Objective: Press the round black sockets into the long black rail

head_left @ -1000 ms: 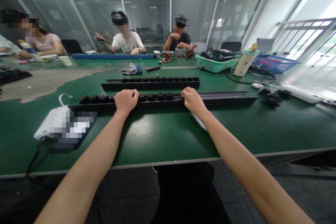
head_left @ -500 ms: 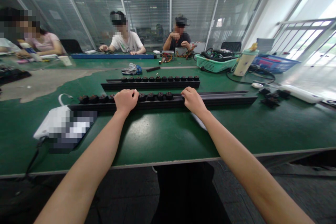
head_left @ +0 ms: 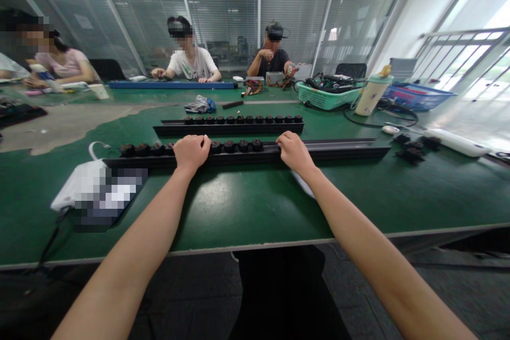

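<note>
Now | right hand (head_left: 294,153) slightly rightward on black rail (head_left: 342,154) | left hand (head_left: 190,153) unmoved

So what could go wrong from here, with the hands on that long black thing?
If the left hand or right hand pushes unevenly, the near black rail might tilt and unsettle its row of black parts.
If it slid left, it could knock the white box by that end; sliding right, it might push the loose black pieces.
</note>
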A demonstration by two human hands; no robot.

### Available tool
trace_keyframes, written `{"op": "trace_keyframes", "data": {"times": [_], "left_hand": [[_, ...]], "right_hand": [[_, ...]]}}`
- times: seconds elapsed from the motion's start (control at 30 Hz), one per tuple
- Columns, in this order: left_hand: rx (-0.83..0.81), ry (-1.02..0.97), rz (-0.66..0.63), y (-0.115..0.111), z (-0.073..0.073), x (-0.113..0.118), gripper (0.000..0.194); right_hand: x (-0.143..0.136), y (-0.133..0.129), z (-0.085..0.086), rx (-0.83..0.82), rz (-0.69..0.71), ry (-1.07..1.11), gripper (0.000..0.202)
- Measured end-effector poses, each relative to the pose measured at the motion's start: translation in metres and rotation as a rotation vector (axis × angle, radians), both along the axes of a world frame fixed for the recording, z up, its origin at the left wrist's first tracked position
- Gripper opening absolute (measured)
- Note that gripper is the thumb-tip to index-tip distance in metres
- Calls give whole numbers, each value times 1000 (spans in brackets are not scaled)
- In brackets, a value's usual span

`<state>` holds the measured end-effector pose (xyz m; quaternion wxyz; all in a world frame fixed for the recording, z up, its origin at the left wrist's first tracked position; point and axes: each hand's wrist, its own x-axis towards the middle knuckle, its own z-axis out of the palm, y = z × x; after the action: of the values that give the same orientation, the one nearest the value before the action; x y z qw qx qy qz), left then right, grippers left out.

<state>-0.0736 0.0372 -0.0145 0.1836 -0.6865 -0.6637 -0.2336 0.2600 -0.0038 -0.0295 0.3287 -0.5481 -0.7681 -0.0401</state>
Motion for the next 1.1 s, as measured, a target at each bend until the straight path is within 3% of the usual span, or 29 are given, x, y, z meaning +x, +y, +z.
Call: {"op": "trace_keyframes", "data": {"times": [1.1], "left_hand": [[2, -11, -2, 2, -2, -1, 58]], "right_hand": [[0, -3, 5, -24, -66, -14, 33]]}}
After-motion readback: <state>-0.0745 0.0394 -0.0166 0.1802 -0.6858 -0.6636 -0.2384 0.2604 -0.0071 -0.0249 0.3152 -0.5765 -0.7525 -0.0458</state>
